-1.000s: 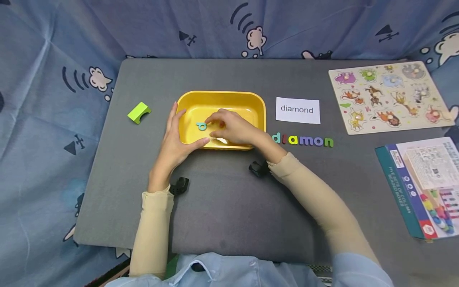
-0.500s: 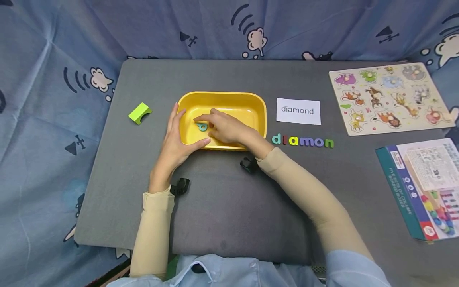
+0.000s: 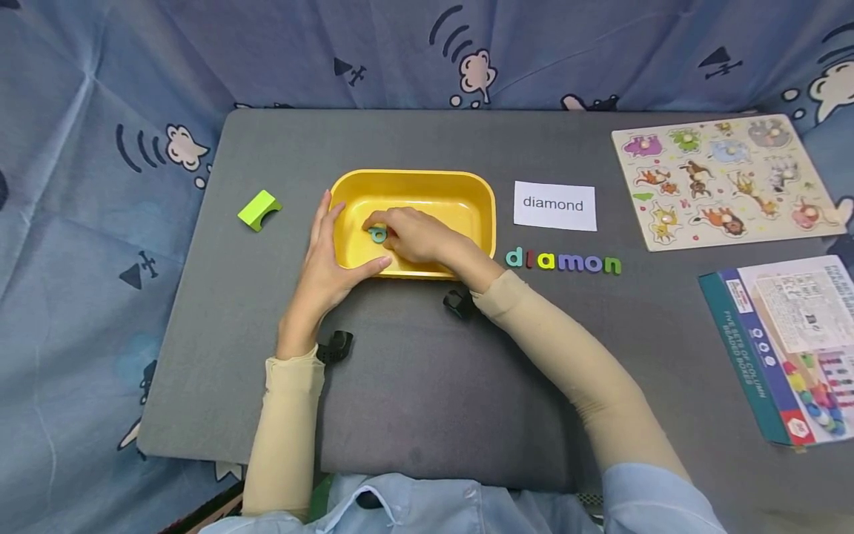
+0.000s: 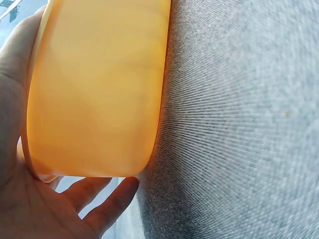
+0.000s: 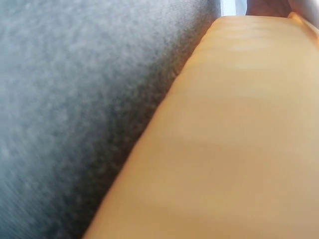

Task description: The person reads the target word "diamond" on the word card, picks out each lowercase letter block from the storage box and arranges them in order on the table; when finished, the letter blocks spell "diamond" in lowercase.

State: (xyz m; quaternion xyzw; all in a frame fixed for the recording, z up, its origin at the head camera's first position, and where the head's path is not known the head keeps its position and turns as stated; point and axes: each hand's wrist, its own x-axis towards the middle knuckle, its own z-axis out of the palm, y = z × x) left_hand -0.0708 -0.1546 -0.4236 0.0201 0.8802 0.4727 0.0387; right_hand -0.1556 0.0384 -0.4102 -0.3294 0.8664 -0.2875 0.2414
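The yellow tray point(image 3: 427, 176) stands on the grey table, gripped at its left end by my left hand point(image 3: 330, 259). In the head view the left thumb lies over the near rim and the fingers go along the left side; the left wrist view shows fingers around the tray's end wall point(image 4: 94, 94). Inside the tray, my right hand point(image 3: 420, 236) pinches a small teal toy letter point(image 3: 378, 235), shaped like a d, between thumb and index finger. The fingers partly cover it. In the right wrist view only the tray's outer side wall point(image 5: 219, 124) shows clearly.
Right of the tray lies a white card point(image 3: 554, 208) reading "diamond". Below it, a row of colored toy letters point(image 3: 570, 262) spells "diamon". An animal puzzle board point(image 3: 727, 182) and a box point(image 3: 787, 348) lie farther right. A green arch block point(image 3: 259, 211) sits left.
My right hand has moved left inside the tray, and its fingers have come down around the teal letter, which has shifted slightly right. My left hand stays on the tray.
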